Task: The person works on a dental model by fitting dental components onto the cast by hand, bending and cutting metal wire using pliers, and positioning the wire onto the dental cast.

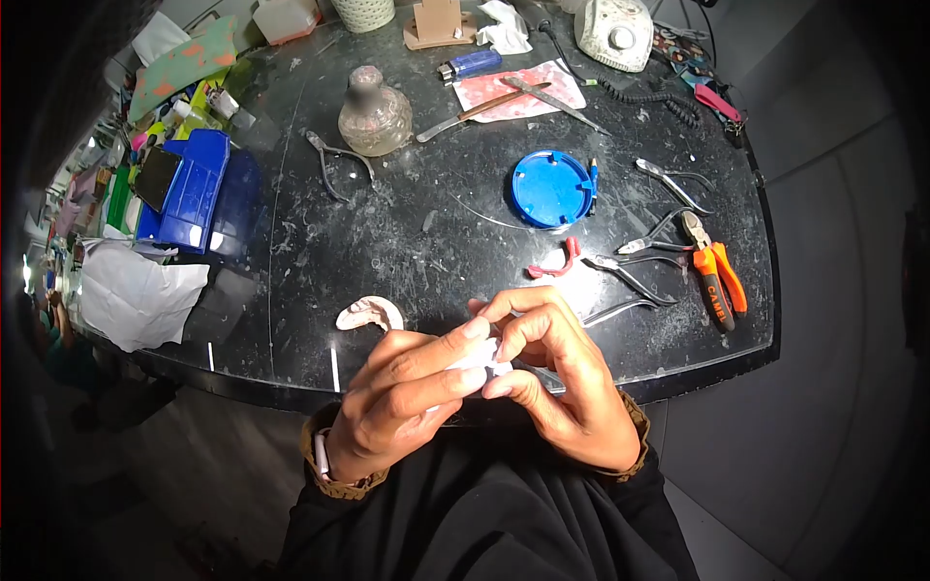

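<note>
Near the front edge of the bench, my left hand [412,392] is closed around a white piece [469,362] that looks like a plaster dental cast, mostly covered by the fingers. My right hand [557,373] pinches at the right end of the same piece with thumb and fingertips; any small thing between those fingertips is hidden. Just beyond my left hand, a cream horseshoe-shaped dental cast [370,312] lies on the bench. Beyond my right hand sit a red curved piece [554,261] and wire-bending pliers [630,279], partly washed out by bright light.
Orange-handled cutters [715,276] and more pliers [673,182] lie at right. A round blue dish [550,189] sits mid-bench, with a glass burner [375,118] farther left. Knives [475,111] rest on a pink sheet [484,87]. Left are a blue box [199,189] and paper [145,290].
</note>
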A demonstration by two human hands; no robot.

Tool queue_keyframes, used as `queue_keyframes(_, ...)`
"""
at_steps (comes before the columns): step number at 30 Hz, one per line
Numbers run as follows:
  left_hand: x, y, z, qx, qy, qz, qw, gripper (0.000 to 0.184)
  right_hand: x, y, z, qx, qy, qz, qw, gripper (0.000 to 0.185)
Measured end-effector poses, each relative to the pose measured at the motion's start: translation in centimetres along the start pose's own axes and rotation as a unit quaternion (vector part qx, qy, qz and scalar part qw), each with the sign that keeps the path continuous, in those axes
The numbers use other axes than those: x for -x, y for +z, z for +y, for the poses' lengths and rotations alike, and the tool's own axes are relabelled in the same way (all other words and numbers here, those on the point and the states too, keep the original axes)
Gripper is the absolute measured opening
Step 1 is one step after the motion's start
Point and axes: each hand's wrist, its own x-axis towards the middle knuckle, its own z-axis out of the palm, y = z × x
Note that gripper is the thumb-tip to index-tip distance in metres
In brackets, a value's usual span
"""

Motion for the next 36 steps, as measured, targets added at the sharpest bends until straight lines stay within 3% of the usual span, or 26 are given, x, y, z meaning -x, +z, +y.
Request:
queue_keyframes(8, -0.2, -0.2, -0.3, -0.051, 0.026, -0.045, 0.997, 0.054, -0.3, -0.4, 0.6, -0.032, 0.017, -0.057, 0.998, 0.018)
queue_keyframes(12, -0.2, -0.3, 0.3, -0.016, -0.025, -0.037, 0.999, 0.054, -0.2, -0.5, 1.1, -0.059, 0.039, -0.068, 0.995, 0.019)
queue_keyframes(15, -0.4, -0.2, 1.0, 0.012, -0.11, -0.025, 0.994, 0.056, -0.3, 0.0, 1.2, 0.014, -0.007, 0.022, 1.0, 0.025)
queue_keyframes(19, -0.6, -0.2, 1.1, -0.001, -0.145, -0.015, 0.989, 0.066, -0.3, 0.7, 0.8, 0.091, -0.074, 0.123, 0.985, 0.039)
queue_keyframes(22, -0.7, -0.2, 1.3, -0.023, -0.149, -0.011, 0.989, 0.067, -0.1, 1.0, 0.8, 0.168, -0.127, 0.156, 0.965, 0.039)
queue_keyframes(26, -0.6, -0.2, 1.4, -0.026, -0.148, -0.003, 0.989, 0.069, -0.3, 1.2, 1.2, 0.167, -0.149, 0.153, 0.963, 0.05)
queue_keyframes(29, -0.5, -0.2, 1.5, -0.027, -0.147, -0.003, 0.989, 0.069, -0.2, 1.3, 1.1, 0.15, -0.11, 0.124, 0.975, 0.068)
queue_keyframes(36, -0.1, -0.1, 1.5, -0.025, -0.151, -0.023, 0.988, 0.068, 0.1, 1.0, 0.5, 0.282, -0.142, 0.094, 0.944, 0.073)
